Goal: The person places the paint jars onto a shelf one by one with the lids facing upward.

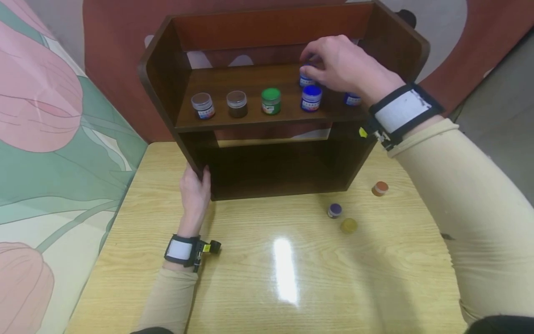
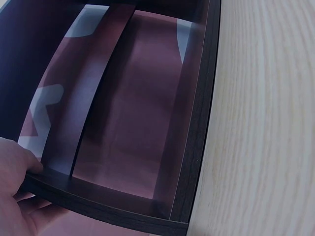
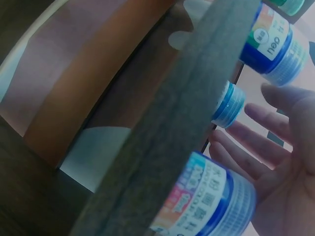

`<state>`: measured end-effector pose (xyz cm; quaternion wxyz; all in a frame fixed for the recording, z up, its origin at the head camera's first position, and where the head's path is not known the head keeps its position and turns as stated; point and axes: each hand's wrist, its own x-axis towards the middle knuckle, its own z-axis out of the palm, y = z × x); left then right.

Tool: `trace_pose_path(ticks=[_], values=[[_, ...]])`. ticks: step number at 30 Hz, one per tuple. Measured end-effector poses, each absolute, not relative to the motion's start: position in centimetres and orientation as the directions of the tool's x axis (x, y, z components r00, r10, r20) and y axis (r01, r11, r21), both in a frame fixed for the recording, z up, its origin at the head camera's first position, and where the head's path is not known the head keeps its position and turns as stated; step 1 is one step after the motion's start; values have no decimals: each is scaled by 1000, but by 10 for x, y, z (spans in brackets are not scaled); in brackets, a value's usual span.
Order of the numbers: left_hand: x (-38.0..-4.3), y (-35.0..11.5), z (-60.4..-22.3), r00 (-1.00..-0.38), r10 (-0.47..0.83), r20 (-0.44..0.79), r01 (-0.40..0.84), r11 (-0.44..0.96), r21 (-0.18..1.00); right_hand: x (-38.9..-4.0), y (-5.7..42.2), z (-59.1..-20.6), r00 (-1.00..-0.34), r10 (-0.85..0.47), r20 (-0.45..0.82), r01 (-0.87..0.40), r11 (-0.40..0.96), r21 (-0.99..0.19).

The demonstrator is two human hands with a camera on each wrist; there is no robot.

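Observation:
A dark brown wooden shelf unit [image 1: 271,121] stands on the table. My left hand [image 1: 195,192] grips its left side panel low down, thumb on the inner face and fingers outside in the left wrist view. Over the upper shelf, my right hand [image 1: 344,65] reaches to a blue paint jar [image 1: 307,80] set behind the front row. In the right wrist view its fingers [image 3: 266,147] are spread loosely around that jar's lid. Just in front stands another blue jar [image 1: 311,99], and a third blue jar [image 1: 352,99] sits to the right, partly hidden by the wrist.
Along the upper shelf's front are a green jar [image 1: 271,101], a dark brown jar [image 1: 237,104] and a clear-sided brown-lidded jar [image 1: 203,105]. On the table [image 1: 242,278] lie a purple jar [image 1: 334,210], a yellow jar [image 1: 348,226] and an orange jar [image 1: 380,188].

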<state>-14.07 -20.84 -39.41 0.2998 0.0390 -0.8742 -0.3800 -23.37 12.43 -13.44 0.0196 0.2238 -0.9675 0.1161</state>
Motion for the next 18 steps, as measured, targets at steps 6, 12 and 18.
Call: trace_pose_path(ticks=[6, 12, 18], values=[[-141, -210, -394, -816, -292, 498, 164, 710, 685, -228, 121, -134, -906, -400, 140, -423, 874, -238], [-140, -211, -394, -810, -296, 506, 163, 715, 680, -215, 120, -137, -884, -430, 184, -463, 860, -217], [-142, -212, -393, -811, -301, 502, 155, 716, 681, -198, 117, -146, -829, -495, 259, -541, 827, -154]])
